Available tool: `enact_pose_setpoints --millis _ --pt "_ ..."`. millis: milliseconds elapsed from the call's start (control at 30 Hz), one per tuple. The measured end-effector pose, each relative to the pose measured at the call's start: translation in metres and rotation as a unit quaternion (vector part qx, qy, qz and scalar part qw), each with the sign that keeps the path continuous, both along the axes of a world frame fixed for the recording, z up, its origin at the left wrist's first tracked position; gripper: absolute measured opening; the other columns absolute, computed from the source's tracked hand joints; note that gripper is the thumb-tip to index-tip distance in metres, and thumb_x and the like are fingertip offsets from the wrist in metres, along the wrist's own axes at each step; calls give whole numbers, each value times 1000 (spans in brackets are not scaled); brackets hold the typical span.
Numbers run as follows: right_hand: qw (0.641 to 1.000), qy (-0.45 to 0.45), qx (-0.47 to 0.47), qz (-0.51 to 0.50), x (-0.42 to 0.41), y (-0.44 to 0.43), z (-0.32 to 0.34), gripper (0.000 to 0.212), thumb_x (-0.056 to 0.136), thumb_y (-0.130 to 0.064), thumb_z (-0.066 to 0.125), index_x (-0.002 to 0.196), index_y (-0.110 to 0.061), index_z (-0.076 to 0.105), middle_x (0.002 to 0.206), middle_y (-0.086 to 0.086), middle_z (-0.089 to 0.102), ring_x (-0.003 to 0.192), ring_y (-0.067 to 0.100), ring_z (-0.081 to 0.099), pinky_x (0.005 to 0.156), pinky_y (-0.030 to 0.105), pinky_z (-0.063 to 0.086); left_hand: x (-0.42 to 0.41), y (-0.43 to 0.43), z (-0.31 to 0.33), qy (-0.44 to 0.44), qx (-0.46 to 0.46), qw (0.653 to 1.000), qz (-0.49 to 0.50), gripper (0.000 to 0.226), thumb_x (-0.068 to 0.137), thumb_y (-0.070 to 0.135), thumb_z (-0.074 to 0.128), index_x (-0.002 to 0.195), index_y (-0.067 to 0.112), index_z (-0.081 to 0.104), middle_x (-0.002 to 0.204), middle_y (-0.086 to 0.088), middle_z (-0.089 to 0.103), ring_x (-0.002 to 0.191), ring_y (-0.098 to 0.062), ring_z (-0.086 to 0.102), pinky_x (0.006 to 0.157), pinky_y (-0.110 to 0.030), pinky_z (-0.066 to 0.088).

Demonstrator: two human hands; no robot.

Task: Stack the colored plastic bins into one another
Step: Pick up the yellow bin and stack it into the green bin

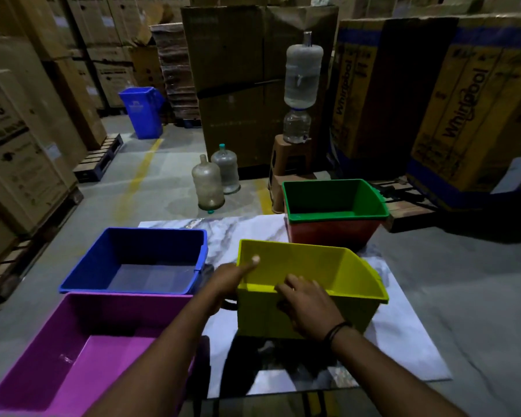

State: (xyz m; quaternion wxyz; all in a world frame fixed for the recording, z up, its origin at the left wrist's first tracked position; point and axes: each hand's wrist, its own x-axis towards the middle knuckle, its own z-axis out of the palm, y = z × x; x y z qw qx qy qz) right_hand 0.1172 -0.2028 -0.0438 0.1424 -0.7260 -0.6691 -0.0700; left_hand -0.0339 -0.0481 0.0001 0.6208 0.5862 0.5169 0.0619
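A yellow bin is in the middle of the marble-patterned table, lifted a little, with a dark shadow under it. My left hand grips its left wall, thumb inside the rim. My right hand grips its near rim. At the far right of the table a green bin sits nested inside a red bin. A blue bin stands at the left. A purple bin lies nearest me at the lower left.
Beyond the table two big water jugs stand on the concrete floor. A water dispenser on a brown stool is behind the green bin. Stacked cardboard boxes and pallets line both sides. A blue trash bin stands far left.
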Motion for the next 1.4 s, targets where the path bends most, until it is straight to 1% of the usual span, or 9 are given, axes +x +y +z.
enact_pose_setpoints --millis 100,233,400,467,600,767,967,1233,1400 --pt "999 20 -44 8 -6 2 -3 23 88 -42 56 106 -28 59 99 2 57 94 29 61 73 40 44 0 7 -31 114 119 986 -31 36 72 18 56 107 17 63 104 -14 71 93 -35 72 81 -51 62" --pt "990 33 21 -138 8 -4 7 49 86 -69 44 97 -28 68 97 2 62 100 28 59 91 48 40 -16 14 -46 157 197 967 -28 35 83 5 49 113 5 66 111 -21 70 103 -36 67 80 -34 53" --pt "891 133 20 -433 63 -21 37 65 86 -61 55 123 -8 57 134 25 51 122 46 45 101 54 31 -30 32 -55 140 178 974 -9 11 76 8 52 83 7 60 89 -15 65 93 -33 66 74 -30 49" --pt "883 278 37 -376 75 -21 47 56 90 -51 62 119 -4 58 126 25 58 119 43 53 95 45 41 -28 37 -52 149 180 972 -27 9 84 9 55 75 9 57 99 -17 65 95 -25 60 72 -30 40" --pt "896 306 177 -267 63 -18 67 41 91 -39 65 124 -16 61 111 12 66 108 32 59 89 36 47 -19 51 -54 151 162 974 -54 34 103 15 48 129 0 62 140 -15 59 127 -26 58 92 -29 40" --pt "916 233 239 -222 28 -8 99 63 87 -52 58 135 -12 56 121 10 63 110 29 57 94 42 49 -25 36 -39 29 13 998 61 18 101 10 51 86 13 60 92 -10 62 76 -22 61 79 -40 56" --pt "897 253 277 -233 45 -7 108 61 87 -57 61 129 -13 59 117 7 65 107 25 60 91 42 51 -18 49 -6 16 -29 994 108 9 100 9 53 101 1 56 76 -17 52 57 -30 56 62 -42 51" --pt "824 366 294 -318 97 -7 119 47 92 -51 63 121 -13 65 101 3 66 90 13 59 76 21 39 4 63 74 -44 94 992 66 55 91 58 62 123 13 62 117 -18 67 97 -37 69 78 -46 62" --pt "794 382 332 -337 132 -1 126 56 89 -59 53 119 -15 67 115 6 69 106 19 62 80 21 38 29 52 119 -43 198 979 18 68 86 73 55 116 12 64 103 -7 68 86 -24 69 64 -31 55"
